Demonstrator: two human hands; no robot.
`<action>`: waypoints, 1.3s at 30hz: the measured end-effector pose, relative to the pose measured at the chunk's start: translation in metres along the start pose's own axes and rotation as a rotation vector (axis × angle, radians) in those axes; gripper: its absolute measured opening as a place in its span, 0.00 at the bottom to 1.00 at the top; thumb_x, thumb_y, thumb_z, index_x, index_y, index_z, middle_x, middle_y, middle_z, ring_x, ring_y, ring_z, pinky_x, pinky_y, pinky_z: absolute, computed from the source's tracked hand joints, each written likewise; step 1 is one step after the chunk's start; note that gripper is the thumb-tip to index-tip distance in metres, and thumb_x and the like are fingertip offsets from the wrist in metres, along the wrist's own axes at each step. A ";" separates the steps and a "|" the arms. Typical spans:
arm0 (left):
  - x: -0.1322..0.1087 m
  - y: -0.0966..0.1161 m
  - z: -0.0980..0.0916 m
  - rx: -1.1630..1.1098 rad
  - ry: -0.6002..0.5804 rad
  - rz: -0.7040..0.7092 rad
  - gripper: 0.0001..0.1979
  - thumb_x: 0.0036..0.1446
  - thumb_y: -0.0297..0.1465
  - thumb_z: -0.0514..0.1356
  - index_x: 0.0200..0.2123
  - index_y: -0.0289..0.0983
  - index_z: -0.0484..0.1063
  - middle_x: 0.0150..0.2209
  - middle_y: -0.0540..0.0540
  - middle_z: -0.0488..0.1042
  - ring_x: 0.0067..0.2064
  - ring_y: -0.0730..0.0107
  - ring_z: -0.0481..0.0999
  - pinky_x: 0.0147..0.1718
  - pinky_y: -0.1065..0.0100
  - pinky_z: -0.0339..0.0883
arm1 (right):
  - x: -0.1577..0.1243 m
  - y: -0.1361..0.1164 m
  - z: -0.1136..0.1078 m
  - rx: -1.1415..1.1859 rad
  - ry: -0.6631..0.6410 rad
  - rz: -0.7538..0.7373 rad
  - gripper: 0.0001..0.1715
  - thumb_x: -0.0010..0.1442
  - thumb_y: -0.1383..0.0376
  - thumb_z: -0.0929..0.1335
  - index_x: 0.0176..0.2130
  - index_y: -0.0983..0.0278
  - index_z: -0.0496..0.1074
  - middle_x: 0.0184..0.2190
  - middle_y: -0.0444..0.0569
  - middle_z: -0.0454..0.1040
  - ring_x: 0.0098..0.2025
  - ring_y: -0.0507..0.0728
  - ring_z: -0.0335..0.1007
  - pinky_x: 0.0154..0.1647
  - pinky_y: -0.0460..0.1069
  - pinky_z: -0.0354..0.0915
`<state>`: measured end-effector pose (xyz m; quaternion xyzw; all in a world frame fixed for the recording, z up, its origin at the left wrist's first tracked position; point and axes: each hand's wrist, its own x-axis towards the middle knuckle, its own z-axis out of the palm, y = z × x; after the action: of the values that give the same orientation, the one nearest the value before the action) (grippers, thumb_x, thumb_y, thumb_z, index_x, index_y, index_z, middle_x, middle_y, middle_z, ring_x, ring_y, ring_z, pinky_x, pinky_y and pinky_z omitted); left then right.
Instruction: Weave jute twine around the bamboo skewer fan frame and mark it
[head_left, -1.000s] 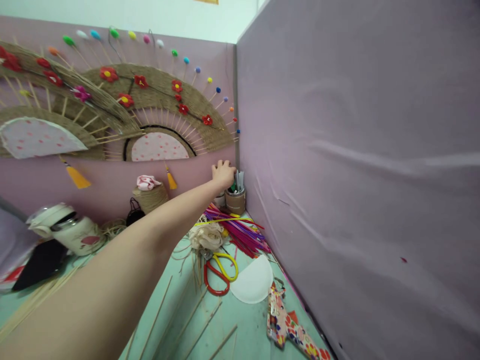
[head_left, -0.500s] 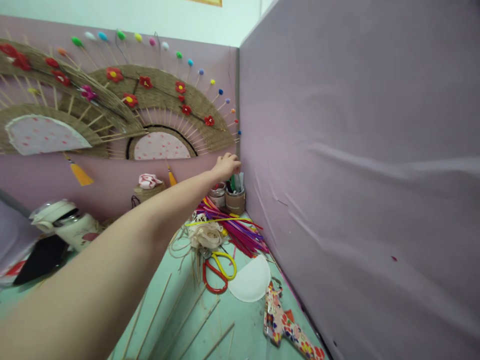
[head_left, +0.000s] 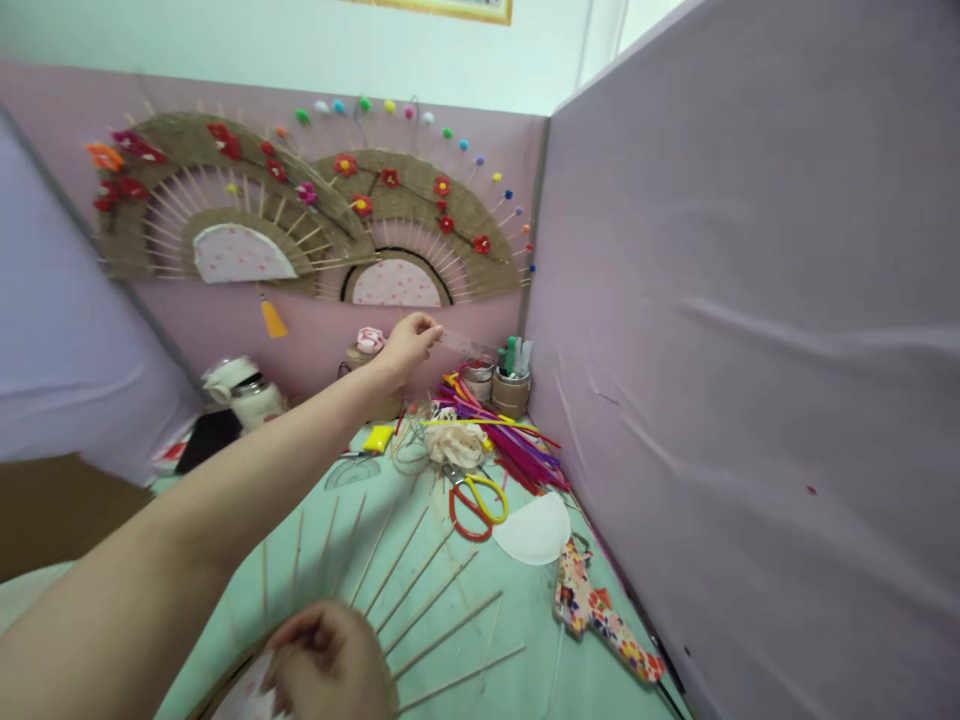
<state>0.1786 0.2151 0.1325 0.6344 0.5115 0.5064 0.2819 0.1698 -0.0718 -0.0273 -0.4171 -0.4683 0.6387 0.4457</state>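
Observation:
My left arm reaches from the lower left across the table. My left hand [head_left: 409, 345] is raised near the back wall and pinches a clear glue stick [head_left: 466, 346], which points right toward the pen cup [head_left: 511, 392] and a small jar [head_left: 478, 378]. At the bottom edge, my right hand [head_left: 322, 660] is curled, fingers pressed on the pink-dotted paper base [head_left: 244, 695] of a fan of thin wooden sticks [head_left: 420, 585] spread on the green table.
Red-and-yellow scissors [head_left: 476, 500], a white paper semicircle [head_left: 534, 530], a floral glue gun [head_left: 600, 610], a raffia flower [head_left: 454, 445] and coloured strips [head_left: 521, 450] lie near the right partition [head_left: 750, 350]. A white kettle [head_left: 244, 390] stands at the back left. Finished twine fans [head_left: 420, 225] hang on the wall.
My left hand has drawn back from the pen cup in the corner, now pinching a clear stick. The view has swung left and down, and my right hand and the stick fan have come into view.

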 end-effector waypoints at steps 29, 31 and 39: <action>-0.325 -0.086 -0.185 -0.487 -0.509 -0.599 0.14 0.56 0.37 0.59 0.43 0.35 0.70 0.23 0.52 0.68 0.21 0.81 0.58 0.19 0.74 0.46 | 0.001 -0.016 -0.032 -0.031 0.101 0.037 0.17 0.57 0.51 0.66 0.36 0.63 0.69 0.21 0.40 0.62 0.23 0.49 0.57 0.23 0.44 0.56; -0.330 -0.086 -0.189 -0.529 -0.576 -0.614 0.16 0.56 0.37 0.59 0.45 0.35 0.69 0.21 0.52 0.67 0.21 0.80 0.59 0.20 0.74 0.46 | 0.002 -0.033 -0.034 -0.155 0.013 0.021 0.20 0.59 0.50 0.64 0.40 0.63 0.68 0.25 0.43 0.67 0.25 0.50 0.61 0.26 0.45 0.59; -0.330 -0.084 -0.198 -0.906 -0.222 -0.687 0.09 0.55 0.31 0.58 0.41 0.36 0.71 0.24 0.52 0.66 0.23 0.81 0.58 0.22 0.75 0.49 | 0.106 -0.087 -0.053 -0.901 0.094 -0.402 0.13 0.59 0.58 0.64 0.35 0.65 0.72 0.31 0.49 0.74 0.32 0.55 0.68 0.34 0.49 0.62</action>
<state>-0.0241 -0.0979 0.0071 0.2974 0.3878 0.4846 0.7255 0.2085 0.0558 0.0339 -0.4981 -0.7484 0.2548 0.3562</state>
